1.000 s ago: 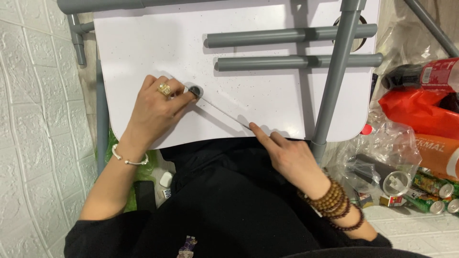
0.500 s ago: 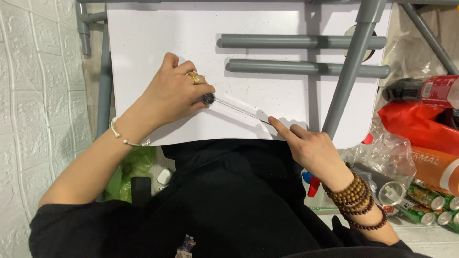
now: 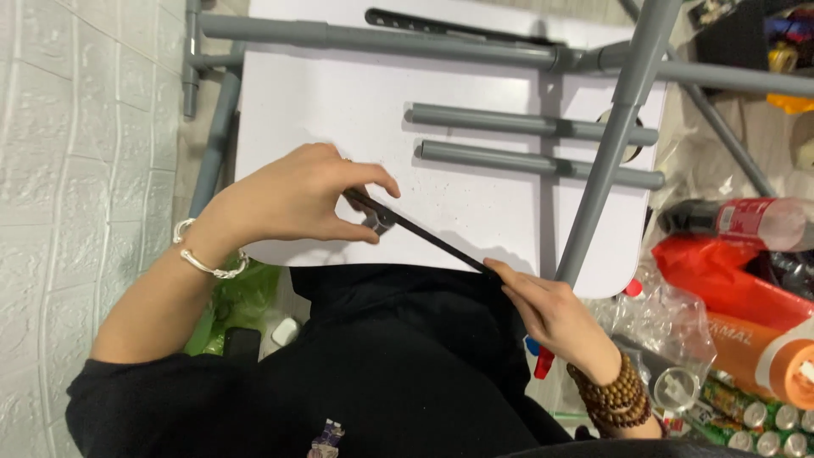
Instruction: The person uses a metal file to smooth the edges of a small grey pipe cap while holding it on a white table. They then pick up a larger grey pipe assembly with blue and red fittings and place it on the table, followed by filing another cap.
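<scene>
A white tabletop (image 3: 339,93) lies upside down in front of me, with grey metal legs (image 3: 530,123) folded across its underside. A thin dark flat bar (image 3: 424,233) runs slantwise over the near edge of the panel. My left hand (image 3: 292,199) pinches the bar's upper left end between thumb and fingers, by a small dark knob. My right hand (image 3: 551,309) holds the bar's lower right end with its fingertips. Both wrists wear bracelets.
A slanted grey leg (image 3: 606,144) rises just right of the bar. Right of the panel lies clutter: a plastic bottle (image 3: 746,222), a red-orange bag (image 3: 746,318), several cans (image 3: 755,420) and clear plastic wrap. A white brick-pattern wall (image 3: 76,144) stands on the left.
The bar has turned from its pale face to its dark edge. My left hand has closed more tightly round its upper end. The view has shifted closer and lower.
</scene>
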